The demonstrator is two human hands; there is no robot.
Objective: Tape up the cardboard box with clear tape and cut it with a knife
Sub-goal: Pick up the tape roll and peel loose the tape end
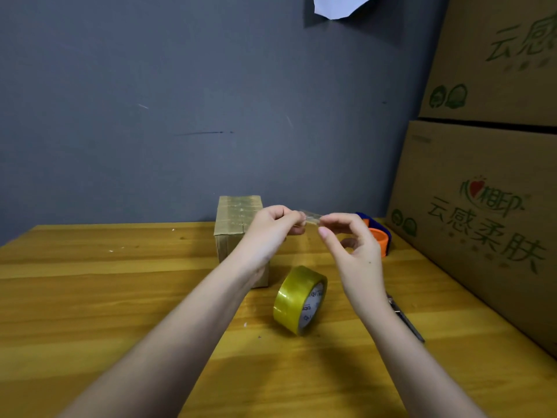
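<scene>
A small cardboard box (236,224) stands on the wooden table (105,297) near the wall, its top covered in shiny tape. My left hand (271,229) and my right hand (352,251) are raised in front of it, both pinching a short crumpled piece of clear tape (312,218) between their fingertips. A roll of clear yellowish tape (300,300) stands on its edge on the table below my hands. A grey knife (405,318) lies on the table to the right, partly hidden by my right forearm.
Two large printed cartons (482,206) are stacked at the right edge of the table. An orange and blue tape dispenser (379,235) sits behind my right hand. A grey wall closes the back.
</scene>
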